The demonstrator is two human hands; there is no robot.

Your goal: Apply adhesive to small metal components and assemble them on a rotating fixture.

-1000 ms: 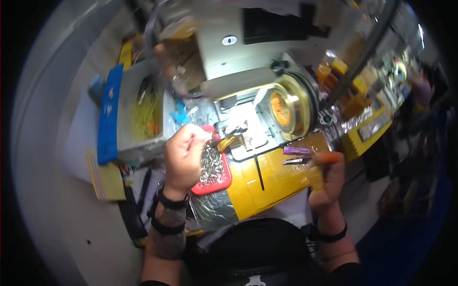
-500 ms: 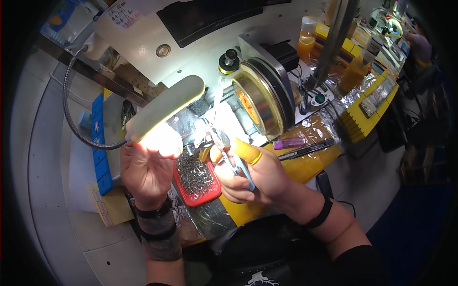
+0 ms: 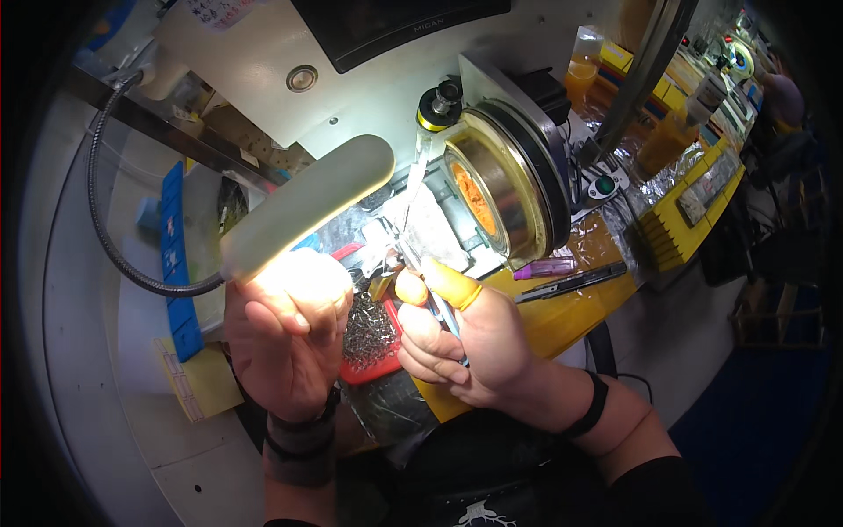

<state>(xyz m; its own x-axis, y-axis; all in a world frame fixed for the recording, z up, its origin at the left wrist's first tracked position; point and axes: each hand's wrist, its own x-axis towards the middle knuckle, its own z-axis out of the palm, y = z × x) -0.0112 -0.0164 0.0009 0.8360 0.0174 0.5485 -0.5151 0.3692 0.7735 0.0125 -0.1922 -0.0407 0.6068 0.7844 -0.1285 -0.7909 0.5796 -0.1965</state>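
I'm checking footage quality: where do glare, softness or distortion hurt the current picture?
Head view: light under the lamp burns out the fingers of the left hand; head view: the distant person at upper right looks soft; head view: fisheye bends edges at far left and the corners go black.

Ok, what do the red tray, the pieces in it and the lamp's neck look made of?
Red tray: probably plastic, judging by its smooth, evenly coloured rim.
Small pieces: likely metal, bright silvery with sharp glints; which metal is unclear.
Lamp neck: apparently metal, satin grey, finely ribbed like flexible conduit.
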